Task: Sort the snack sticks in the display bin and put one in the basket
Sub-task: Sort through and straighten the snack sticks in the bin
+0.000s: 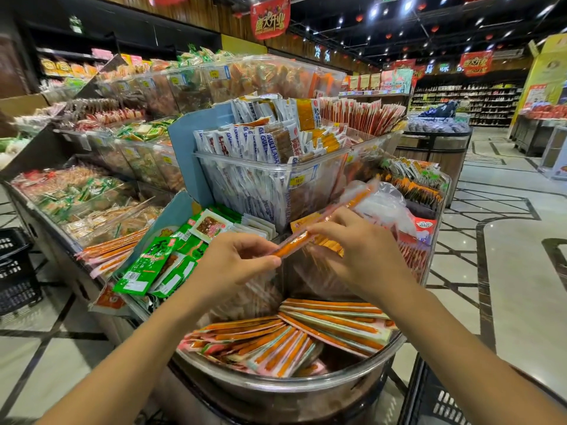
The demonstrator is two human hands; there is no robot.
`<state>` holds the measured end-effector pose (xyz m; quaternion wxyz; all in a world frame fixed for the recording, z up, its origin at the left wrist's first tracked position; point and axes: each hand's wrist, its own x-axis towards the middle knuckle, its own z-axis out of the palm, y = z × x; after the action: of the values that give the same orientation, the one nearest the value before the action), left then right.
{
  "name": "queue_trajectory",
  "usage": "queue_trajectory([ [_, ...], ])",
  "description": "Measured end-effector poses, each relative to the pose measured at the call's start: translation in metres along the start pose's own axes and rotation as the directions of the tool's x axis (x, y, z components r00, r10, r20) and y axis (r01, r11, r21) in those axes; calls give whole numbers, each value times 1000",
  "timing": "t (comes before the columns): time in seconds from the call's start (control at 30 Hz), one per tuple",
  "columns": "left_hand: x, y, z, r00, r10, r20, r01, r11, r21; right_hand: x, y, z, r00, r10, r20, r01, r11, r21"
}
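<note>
I observe one snack stick [293, 245] held above the display bin [291, 384]. The left hand [236, 262] pinches its lower end between thumb and fingertips. The right hand [359, 250] curls its fingers round the middle. The remaining sticks [291, 332] lie fanned in the bin, and a black basket [451, 406] sits beside it.

I am standing in a supermarket aisle. From nine round to one o'clock run tiered clear plastic bins [270, 167] packed with wrapped snacks, one of them carrying a small yellow price tag [297, 180]. At six o'clock a round steel-rimmed display bin [276, 383] holds orange snack sticks in pink-edged wrappers [306, 332]. Red paper banners [270, 16] hang from the dark ceiling at twelve o'clock. At two o'clock, long shelves of bottles [478, 99] line the far wall beyond a glossy tiled floor [506, 271].
</note>
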<state>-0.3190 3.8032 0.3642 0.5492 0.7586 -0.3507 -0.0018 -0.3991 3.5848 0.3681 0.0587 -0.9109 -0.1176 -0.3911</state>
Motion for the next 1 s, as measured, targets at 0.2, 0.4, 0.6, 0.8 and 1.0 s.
queue_trajectory([
  [0.2, 10, 19, -23, 990, 48, 136, -73, 980, 185, 3, -8, 4, 999, 42, -5, -42, 999, 27],
  [0.4, 14, 30, -29, 997, 59, 53, -64, 993, 99, 0, -10, 9, 970, 233, 65, -241, 951, 196],
  [0.6, 24, 31, -21, 988, 67, -139, -94, 977, -194, -3, -21, 23, 881, 385, 275, -471, 656, 590],
  [0.8, 33, 40, -3, 986, 79, -146, -107, 974, -202, -2, -23, 14, 892, 313, 325, -451, 609, 652],
  [1.0, 30, 42, 23, 992, 126, 29, -122, 986, -112, 16, -10, -10, 892, 450, 51, -331, 570, 752],
])
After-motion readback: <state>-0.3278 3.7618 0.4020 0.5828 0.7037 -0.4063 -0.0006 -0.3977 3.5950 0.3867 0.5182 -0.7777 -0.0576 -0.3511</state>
